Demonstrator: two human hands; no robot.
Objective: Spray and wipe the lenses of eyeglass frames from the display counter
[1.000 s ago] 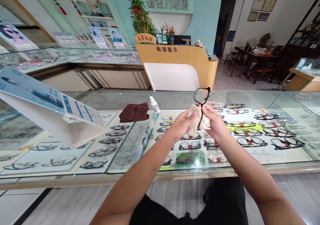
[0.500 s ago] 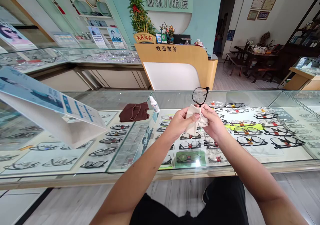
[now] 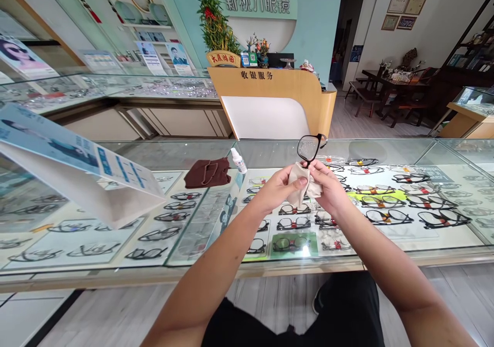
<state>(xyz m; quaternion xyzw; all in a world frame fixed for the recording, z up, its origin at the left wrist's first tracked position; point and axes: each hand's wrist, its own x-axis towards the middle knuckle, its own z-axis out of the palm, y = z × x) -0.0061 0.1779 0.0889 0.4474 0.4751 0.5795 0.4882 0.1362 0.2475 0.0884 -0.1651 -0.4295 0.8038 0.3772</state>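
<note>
Black-framed glasses [image 3: 309, 148] stand upright above the glass counter [image 3: 386, 149], one lens showing above my fingers. My left hand [image 3: 278, 188] is closed on a beige cloth [image 3: 298, 190] that wraps the lower part of the glasses. My right hand [image 3: 328, 187] pinches the frame and cloth from the right side. Both hands meet over the display case of eyeglasses.
A small white spray bottle [image 3: 238, 160] and a brown cloth [image 3: 207, 172] lie on the counter to the left. A folded blue and white placard [image 3: 77, 169] stands at far left. A wooden cashier desk [image 3: 270, 100] is behind the counter. Several frames lie under the glass.
The glasses and both hands have shifted slightly left and up. The cloth is bunched a little more tightly around the frame.
</note>
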